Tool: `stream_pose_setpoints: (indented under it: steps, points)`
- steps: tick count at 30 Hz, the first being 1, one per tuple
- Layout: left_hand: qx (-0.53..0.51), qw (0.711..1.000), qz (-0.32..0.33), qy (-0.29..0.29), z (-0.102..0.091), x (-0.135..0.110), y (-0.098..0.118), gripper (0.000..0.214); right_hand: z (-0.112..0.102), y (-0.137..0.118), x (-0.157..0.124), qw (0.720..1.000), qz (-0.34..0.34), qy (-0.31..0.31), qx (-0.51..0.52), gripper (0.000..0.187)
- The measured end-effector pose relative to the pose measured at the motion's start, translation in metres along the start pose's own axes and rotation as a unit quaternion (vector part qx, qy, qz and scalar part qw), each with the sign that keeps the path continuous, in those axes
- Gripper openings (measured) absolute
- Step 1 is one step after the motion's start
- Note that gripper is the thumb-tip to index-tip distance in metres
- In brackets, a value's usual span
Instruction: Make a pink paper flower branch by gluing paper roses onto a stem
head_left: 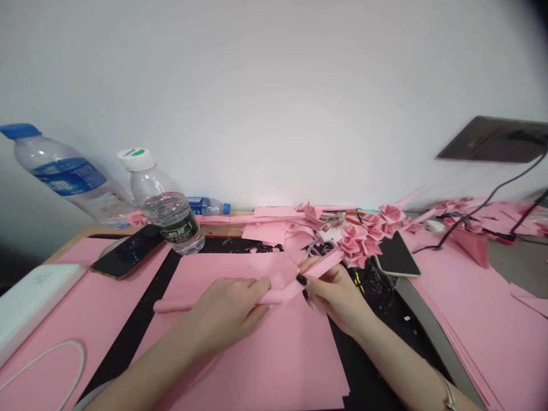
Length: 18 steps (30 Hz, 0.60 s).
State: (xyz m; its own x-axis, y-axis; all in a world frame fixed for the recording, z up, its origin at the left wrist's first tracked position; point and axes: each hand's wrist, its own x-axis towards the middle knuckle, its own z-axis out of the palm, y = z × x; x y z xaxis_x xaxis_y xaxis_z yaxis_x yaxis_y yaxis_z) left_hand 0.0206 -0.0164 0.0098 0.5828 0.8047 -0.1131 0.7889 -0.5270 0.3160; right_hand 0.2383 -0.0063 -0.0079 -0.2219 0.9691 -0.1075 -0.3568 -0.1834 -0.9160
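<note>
Both of my hands are on a rolled pink paper tube that lies over a stack of pink sheets. With fingers wrapped round it, my left hand grips the tube near its middle. My right hand, with dark nail polish, pinches the paper further right, where it bends upward as a flatter strip. The far end of the strip reaches toward a cluster of folded pink paper flowers; whether they are joined I cannot tell.
To the left stand a large bottle with a blue cap and a smaller water bottle, beside a phone and a white box. On the right are a dark-faced device, more pink sheets and a black cable running to the wall socket.
</note>
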Motion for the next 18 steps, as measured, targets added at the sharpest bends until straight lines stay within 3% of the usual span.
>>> stream_pose_setpoints:
  steps: [7, 18]
  points:
    - [-0.028, 0.999, 0.039, 0.009, 0.0059, -0.0001, 0.0036, 0.012, 0.0037, 0.0034, -0.0058, 0.995, 0.039, -0.063, -0.074, 0.017]
    - [-0.055, 0.998, 0.019, -0.028, -0.0028, -0.0035, 0.0099, 0.017, 0.0068, 0.0093, -0.0087, 0.996, 0.016, -0.062, -0.068, 0.022]
